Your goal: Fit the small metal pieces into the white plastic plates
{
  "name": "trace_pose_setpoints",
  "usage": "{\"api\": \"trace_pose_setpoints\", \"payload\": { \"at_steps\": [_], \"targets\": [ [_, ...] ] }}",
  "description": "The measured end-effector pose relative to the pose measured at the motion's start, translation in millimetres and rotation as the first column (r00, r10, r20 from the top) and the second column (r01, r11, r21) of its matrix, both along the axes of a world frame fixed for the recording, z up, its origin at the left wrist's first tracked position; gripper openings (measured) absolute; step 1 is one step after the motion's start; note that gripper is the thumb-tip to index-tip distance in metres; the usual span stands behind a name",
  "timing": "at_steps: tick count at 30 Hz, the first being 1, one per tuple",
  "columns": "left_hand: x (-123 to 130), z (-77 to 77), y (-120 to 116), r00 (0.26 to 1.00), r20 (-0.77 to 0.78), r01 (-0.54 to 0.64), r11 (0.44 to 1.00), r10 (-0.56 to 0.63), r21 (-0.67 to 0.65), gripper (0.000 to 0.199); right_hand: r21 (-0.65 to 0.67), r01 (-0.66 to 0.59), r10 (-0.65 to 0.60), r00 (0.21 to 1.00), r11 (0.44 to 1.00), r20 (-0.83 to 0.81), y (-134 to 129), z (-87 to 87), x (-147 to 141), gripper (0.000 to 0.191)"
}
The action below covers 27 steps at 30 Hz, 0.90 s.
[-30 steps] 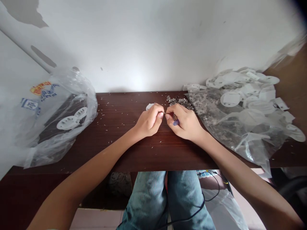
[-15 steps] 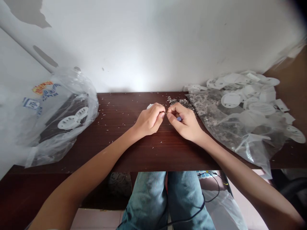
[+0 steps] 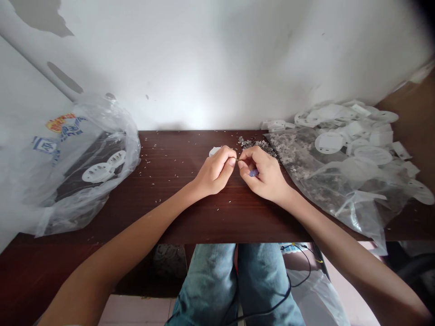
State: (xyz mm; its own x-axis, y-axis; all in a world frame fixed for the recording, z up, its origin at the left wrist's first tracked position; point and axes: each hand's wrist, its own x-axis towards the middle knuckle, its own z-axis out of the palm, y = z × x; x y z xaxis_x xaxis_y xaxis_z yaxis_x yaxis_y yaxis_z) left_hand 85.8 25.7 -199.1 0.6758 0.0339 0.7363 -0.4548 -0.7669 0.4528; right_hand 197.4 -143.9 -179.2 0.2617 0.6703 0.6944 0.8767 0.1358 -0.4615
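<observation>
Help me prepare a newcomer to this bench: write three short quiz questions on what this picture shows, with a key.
1. Multiple choice: what colour is the object showing in the right hand?
A) yellow
B) blue-purple
C) green
2. True or false: the printed plastic bag is on the person's left.
3. Fill the gap: the heap of small dark pieces lies on the table, just beyond the ____ hand.

Key: 1. B; 2. true; 3. right.

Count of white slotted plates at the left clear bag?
2: the nearer plate, and the farther plate beyond it to the right. More could hide in folds of the clear bag.
</observation>
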Motion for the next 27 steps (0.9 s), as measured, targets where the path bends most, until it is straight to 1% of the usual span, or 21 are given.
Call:
{"api": "trace_pose_setpoints", "payload": {
  "at_steps": [3,7,12,15,19,23,27],
  "targets": [
    [-1.3,3.7,2.7,0.999,0.013,-0.032,0.996,0.031,0.079,0.01,-0.008,0.018,-0.018,1.0,1.0,0.019,-0.4,0.0,1.2,0.005],
    [-1.9,7.6,5.7,0.997,0.045,-0.077,0.982,0.07,0.172,0.008,-0.022,0.025,-0.025,1.0,0.999,0.004,-0.2,1.7,1.8,0.006],
    [-0.9,7.6,7.9,0.996,0.075,-0.071,0.974,0.056,0.213,0.009,-0.052,0.024,-0.026,0.999,0.998,-0.047,0.5,3.7,0.4,0.004],
    [-0.2,7.1,8.4,0.995,0.086,-0.076,0.97,0.057,0.231,0.011,-0.029,-0.007,0.004,0.992,1.0,-0.126,1.5,5.2,-2.0,0.003],
    [0.4,6.8,8.9,0.992,0.107,-0.086,0.964,0.061,0.25,0.014,-0.028,-0.044,0.035,0.96,0.999,-0.279,2.2,8.4,-6.9,0.008],
    [0.4,7.6,10.6,0.99,0.127,-0.098,0.955,0.064,0.279,0.018,-0.023,-0.081,0.065,0.911,0.996,-0.407,2.4,8.1,-10.4,0.018],
    [0.1,9.2,12.8,0.984,0.162,-0.126,0.932,0.074,0.34,0.021,-0.013,-0.127,0.099,0.832,0.992,-0.546,4.3,-0.2,-10.3,0.025]
  ]
}}
